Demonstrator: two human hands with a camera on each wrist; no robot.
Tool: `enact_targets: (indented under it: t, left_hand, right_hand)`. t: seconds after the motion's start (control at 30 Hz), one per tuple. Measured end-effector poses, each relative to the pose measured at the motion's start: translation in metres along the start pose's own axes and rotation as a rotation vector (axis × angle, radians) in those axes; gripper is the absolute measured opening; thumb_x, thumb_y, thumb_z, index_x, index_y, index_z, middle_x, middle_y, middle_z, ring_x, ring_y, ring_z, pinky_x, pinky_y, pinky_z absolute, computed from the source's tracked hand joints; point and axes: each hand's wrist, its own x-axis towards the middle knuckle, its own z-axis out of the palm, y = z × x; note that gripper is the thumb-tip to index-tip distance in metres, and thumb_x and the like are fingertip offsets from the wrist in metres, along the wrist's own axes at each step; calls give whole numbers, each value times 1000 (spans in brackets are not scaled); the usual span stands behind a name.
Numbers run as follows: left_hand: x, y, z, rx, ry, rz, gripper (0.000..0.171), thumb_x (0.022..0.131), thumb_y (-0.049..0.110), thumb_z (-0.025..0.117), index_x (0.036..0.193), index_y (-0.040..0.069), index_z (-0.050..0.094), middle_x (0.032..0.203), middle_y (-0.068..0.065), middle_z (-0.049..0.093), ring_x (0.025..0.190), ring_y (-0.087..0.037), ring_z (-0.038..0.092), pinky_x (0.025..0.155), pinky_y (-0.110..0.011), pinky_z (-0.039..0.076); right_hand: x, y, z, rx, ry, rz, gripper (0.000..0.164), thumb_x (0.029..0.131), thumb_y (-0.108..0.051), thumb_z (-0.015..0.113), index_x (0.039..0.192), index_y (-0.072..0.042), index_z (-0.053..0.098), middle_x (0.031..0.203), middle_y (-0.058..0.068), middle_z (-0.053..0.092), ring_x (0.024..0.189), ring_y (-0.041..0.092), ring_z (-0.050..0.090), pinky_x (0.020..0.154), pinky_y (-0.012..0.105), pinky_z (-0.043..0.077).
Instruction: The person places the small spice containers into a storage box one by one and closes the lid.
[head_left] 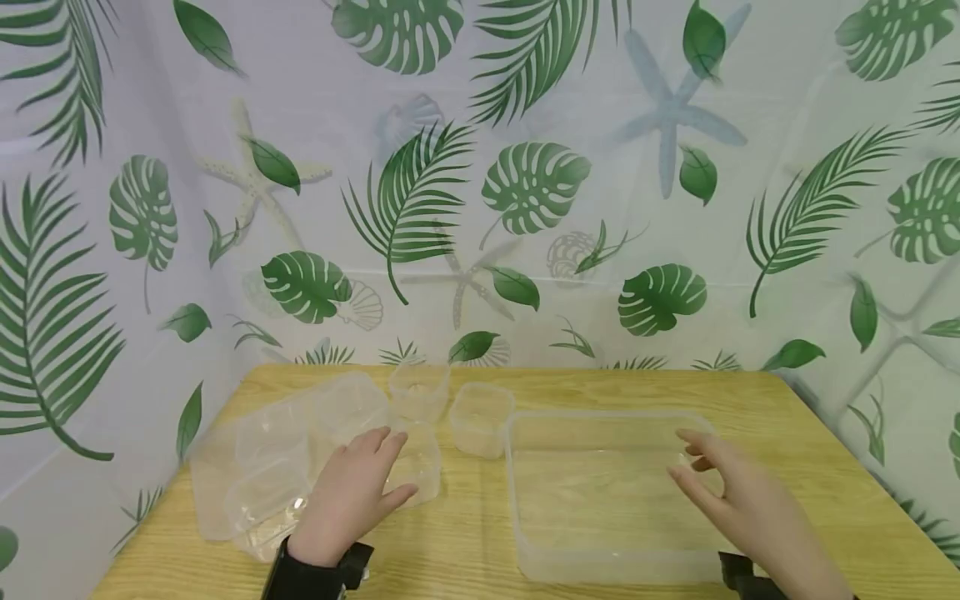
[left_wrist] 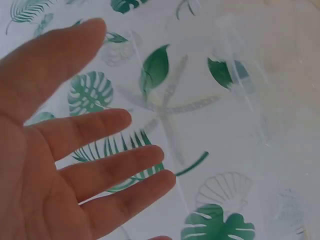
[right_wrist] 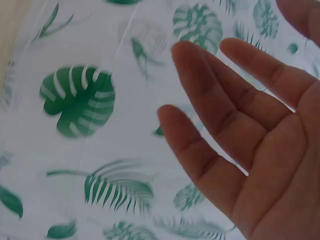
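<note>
The left hand (head_left: 354,487) is held, fingers spread, above clear containers (head_left: 273,433) clustered on a wood-grain table (head_left: 476,533); the right hand (head_left: 753,504), fingers loosely parted, is held over the right side of a large clear bin (head_left: 622,567). Farther off, a leaf-printed cloth (head_left: 555,275) is hung.

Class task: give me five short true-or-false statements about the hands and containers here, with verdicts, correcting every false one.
1. In the head view, smaller clear containers sit left of the large clear box. True.
2. The left hand and right hand both hold nothing. True.
3. The right hand is clenched in a fist. False: its fingers are loosely extended.
4. The large clear box stands on a wood-grained table. True.
5. The large clear box lies left of the left hand. False: it lies to the right.
</note>
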Motion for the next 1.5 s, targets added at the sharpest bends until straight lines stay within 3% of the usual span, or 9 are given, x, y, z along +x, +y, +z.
enact_targets:
  t: [0.13,0.3,0.47,0.63,0.77,0.97,1.13,1.37,1.5]
  left_hand:
    - [2,-13,6,5,-27,-47,58,75,35,68,120,1,51,116,-19,50,106,-32,48,84,-39,41]
    - [5,-25,9,-15,-101,-122,55,75,32,69,115,-3,53,112,-21,51,99,-33,51,77,-38,44]
    - [6,-29,11,-47,-164,-166,52,74,30,70,110,-4,55,104,-20,53,89,-32,54,69,-38,46]
    - [6,-34,15,-86,-215,-201,49,74,29,70,107,-5,56,99,-19,55,84,-31,56,67,-39,46]
    - [6,-37,21,-106,-240,-216,46,75,27,70,105,-4,57,95,-17,56,81,-29,56,66,-39,46]
    - [6,-41,28,-99,-255,-219,43,74,27,70,102,-4,58,90,-15,58,80,-29,57,65,-41,46]
    - [4,-43,30,-93,-266,-210,46,75,24,70,108,-5,58,97,-19,59,87,-32,58,71,-43,46]
    - [3,-44,30,-118,-280,-194,22,72,8,67,91,1,60,77,-7,59,63,-18,52,56,-35,41]
    - [3,-43,28,-140,-303,-201,21,70,-1,62,91,2,60,79,-7,59,65,-19,52,57,-36,42]
  right_hand:
    - [-1,26,-10,-22,5,101,52,88,-37,52,119,5,49,94,19,60,80,32,59,60,44,47]
    - [-2,56,-16,-15,-54,203,61,89,-43,46,119,11,45,92,24,59,74,33,59,58,42,48]
    - [-3,79,-15,-44,-94,247,63,90,-43,46,117,14,44,91,28,58,73,34,58,55,42,48]
    - [-1,96,-13,-58,-192,277,65,89,-43,48,115,16,43,94,32,55,78,39,57,58,43,47]
    - [0,107,-11,-51,-271,298,67,89,-44,47,115,18,41,96,35,53,81,40,56,60,43,47]
    - [0,119,-4,-26,-306,267,59,90,-35,50,113,18,42,95,34,53,82,41,56,62,44,48]
    - [-1,121,1,-31,-338,263,59,89,-33,51,112,21,42,97,35,53,84,42,55,64,44,48]
    - [-1,123,7,-21,-398,268,61,90,-34,49,111,22,41,92,32,55,82,41,55,65,44,47]
    - [-1,126,11,2,-441,290,67,90,-40,48,112,22,40,92,31,55,81,38,56,64,43,47]
